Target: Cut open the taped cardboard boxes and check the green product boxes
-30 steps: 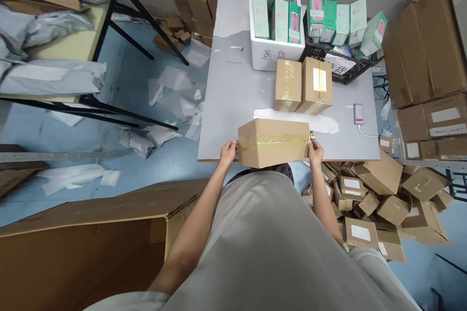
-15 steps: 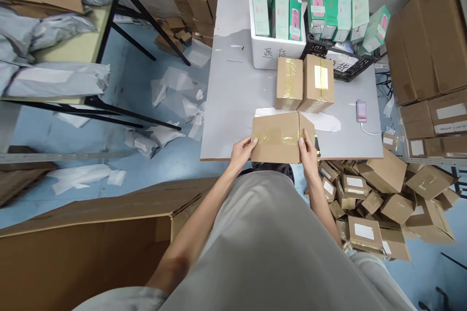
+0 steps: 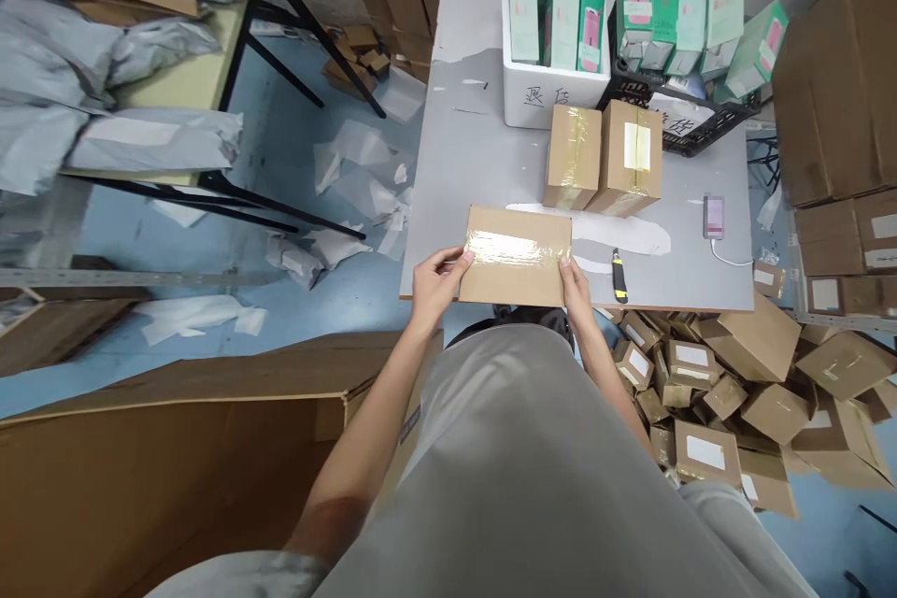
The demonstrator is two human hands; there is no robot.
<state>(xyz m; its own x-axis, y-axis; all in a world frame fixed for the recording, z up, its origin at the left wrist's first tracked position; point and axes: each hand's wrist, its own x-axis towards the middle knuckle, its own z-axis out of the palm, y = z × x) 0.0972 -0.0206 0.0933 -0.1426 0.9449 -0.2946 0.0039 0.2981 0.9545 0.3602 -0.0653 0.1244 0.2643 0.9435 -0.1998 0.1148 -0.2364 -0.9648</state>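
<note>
A brown cardboard box (image 3: 515, 276) with shiny clear tape across its face is held between my two hands at the table's front edge. My left hand (image 3: 438, 283) grips its left side, thumb on the face. On the opposite side my right hand (image 3: 576, 288) holds the right edge, thumb also on the face. Just right of the box lies a black and yellow utility knife (image 3: 619, 277). Behind it are white paper scraps (image 3: 623, 232) and two taped cartons, one plain (image 3: 573, 154) and one with a white label (image 3: 627, 159).
On the grey table (image 3: 462, 149) stand a white bin (image 3: 553, 98) and a black crate (image 3: 690, 138), both holding green boxes. A small corded device (image 3: 713, 217) lies at right. Discarded cartons (image 3: 707, 374) pile on the floor; a large open carton (image 3: 210, 476) is at lower left.
Both hands have shifted left with the box and turned it, so its taped face shows more and its right side no longer shows. The utility knife is now uncovered. The view has moved slightly.
</note>
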